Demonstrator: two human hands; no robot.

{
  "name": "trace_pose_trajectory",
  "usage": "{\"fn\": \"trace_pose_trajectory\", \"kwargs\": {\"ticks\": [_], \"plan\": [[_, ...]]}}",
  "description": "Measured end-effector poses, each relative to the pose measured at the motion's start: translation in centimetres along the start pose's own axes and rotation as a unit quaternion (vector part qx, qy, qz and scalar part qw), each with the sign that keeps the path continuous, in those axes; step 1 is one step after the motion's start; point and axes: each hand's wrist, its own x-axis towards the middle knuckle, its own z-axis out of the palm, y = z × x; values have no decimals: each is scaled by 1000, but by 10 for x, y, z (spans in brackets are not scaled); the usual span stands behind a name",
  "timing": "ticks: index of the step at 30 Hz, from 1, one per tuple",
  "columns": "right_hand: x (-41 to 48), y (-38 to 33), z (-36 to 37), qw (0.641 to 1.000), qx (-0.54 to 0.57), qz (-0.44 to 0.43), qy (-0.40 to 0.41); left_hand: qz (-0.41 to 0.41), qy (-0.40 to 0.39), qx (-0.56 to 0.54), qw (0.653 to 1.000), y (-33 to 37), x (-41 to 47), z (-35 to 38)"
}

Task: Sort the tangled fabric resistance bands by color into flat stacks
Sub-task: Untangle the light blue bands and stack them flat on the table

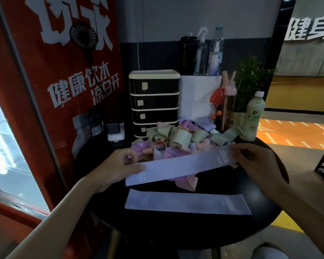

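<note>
You're holding a flattened lavender band (181,166) taut, left hand (118,165) and right hand (258,163) fingers pinching its ends. Next, I'd judge: lay it squarely on the lavender stack (187,202) at lower centre of the desk (266,227).

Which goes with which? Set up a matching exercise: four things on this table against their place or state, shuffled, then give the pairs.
1. upper lavender band
2. lower lavender band
3. tangled pile
4. white-capped bottle

A. stands upright at the right of the table
B. lies flat on the table's near side
C. pinched at its ends by the left hand and right hand
D. heaped before the black drawer unit

Pairs: 1-C, 2-B, 3-D, 4-A
</note>
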Motion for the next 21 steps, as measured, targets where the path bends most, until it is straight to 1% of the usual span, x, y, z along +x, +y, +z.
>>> {"fn": "trace_pose_trajectory", "kwargs": {"ticks": [3, 5, 7, 9, 14, 21], "plan": [[-29, 18, -6, 998, -44, 12, -31, -10, 78, -50, 996, -13, -13, 6], [-48, 29, -11, 997, -67, 19, -40, -6, 89, -58, 994, -23, -21, 12], [-65, 35, -15, 994, -91, 20, -51, -3, 102, -47, 994, -32, -28, 17], [-76, 39, -17, 994, -92, 20, -55, 4, 133, -25, 991, -38, -34, 23], [-86, 52, -18, 993, -109, -3, -43, 41, 199, 60, 977, -45, -50, 39], [-89, 62, -16, 991, -123, -32, -51, 45, 235, 76, 968, -50, -58, 53]]}}
